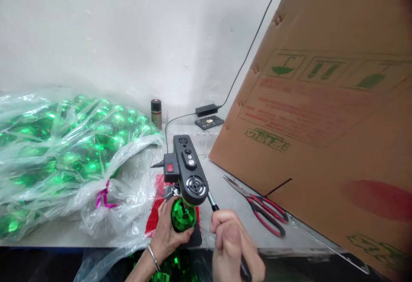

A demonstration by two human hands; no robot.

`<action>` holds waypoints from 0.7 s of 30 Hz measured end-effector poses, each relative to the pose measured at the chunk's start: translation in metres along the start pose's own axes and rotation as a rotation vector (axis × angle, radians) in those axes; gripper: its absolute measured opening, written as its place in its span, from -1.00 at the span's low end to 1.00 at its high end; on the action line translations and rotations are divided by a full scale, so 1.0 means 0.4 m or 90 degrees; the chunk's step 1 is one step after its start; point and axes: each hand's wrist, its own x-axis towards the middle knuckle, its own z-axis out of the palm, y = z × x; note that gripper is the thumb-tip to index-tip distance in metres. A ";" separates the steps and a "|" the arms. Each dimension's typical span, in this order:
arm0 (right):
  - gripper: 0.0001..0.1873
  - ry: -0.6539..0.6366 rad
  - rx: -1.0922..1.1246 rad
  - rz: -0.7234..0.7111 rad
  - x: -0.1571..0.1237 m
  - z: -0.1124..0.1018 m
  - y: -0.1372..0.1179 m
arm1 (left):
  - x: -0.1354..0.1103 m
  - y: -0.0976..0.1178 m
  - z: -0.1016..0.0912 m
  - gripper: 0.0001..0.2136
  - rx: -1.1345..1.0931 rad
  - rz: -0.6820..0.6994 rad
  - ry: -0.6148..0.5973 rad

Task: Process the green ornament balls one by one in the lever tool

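Observation:
A shiny green faceted ball [183, 214] sits under the front end of a small black bench machine [190, 166] with a red switch. My left hand [169, 228], wearing a metal bracelet, is wrapped round the ball from the left, the thumb along its lower side. My right hand [234, 243] is closed in a fist round the black grip of a lever handle [212, 202] that runs up to the machine's right side. The spot where the ball's top meets the machine is partly hidden by the machine head.
Clear plastic bags of green balls [86, 144] fill the left. Red-handled scissors [265, 211] lie to the right, beside a large cardboard box [322, 101]. Behind stand a dark canister [156, 112], a phone [209, 122] and a power adapter [206, 110]. More green balls [174, 269] are below the table edge.

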 end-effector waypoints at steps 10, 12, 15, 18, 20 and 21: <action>-0.42 -0.002 -0.048 -0.014 -0.039 -0.016 0.040 | -0.005 0.004 0.000 -0.22 -0.012 -0.019 -0.013; -0.42 -0.016 -0.048 -0.010 -0.037 -0.021 0.040 | -0.004 0.002 0.002 -0.21 -0.008 -0.014 -0.013; -0.44 -0.035 -0.038 0.002 -0.028 -0.025 0.034 | -0.003 -0.002 0.005 -0.21 0.004 -0.004 -0.009; -0.48 -0.028 -0.036 -0.007 -0.028 -0.025 0.032 | -0.004 -0.005 0.007 -0.21 0.012 0.002 -0.004; -0.49 -0.015 -0.042 -0.017 -0.034 -0.022 0.035 | -0.006 -0.006 0.009 -0.21 0.011 0.003 -0.002; -0.49 -0.009 -0.045 -0.020 -0.038 -0.021 0.037 | -0.007 -0.006 0.009 -0.21 0.009 0.003 -0.002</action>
